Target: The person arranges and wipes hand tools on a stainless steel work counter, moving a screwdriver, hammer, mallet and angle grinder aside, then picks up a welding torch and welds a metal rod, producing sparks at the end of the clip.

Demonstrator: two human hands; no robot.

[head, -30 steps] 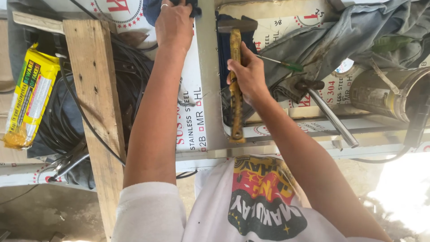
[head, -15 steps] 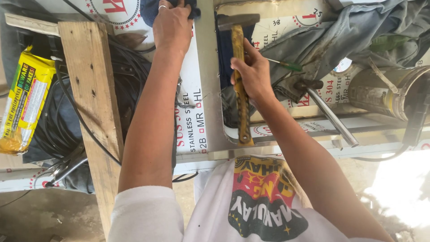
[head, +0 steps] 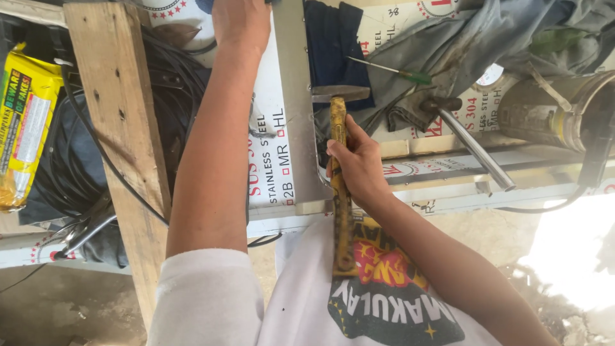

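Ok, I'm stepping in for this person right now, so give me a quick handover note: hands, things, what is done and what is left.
Right hand: shut on the hammer, mid-handle, its head over the metal strip.
Left hand: pressed at the strip's far end; grip hidden by the frame edge.
Nearby: green-handled screwdriver, wooden plank, metal pipe, yellow packet.
Done or left: the pictures cannot settle it.

Right hand (head: 359,163) gripping yellow-handled hammer (head: 339,186) mid-shaft, head next to the vertical steel strip (head: 296,96). Left hand (head: 240,22) up top, resting at the strip's upper end. Wood plank (head: 118,134) left, yellow packet (head: 22,122) far left. Screwdriver (head: 391,70) and steel tube (head: 477,150) right.
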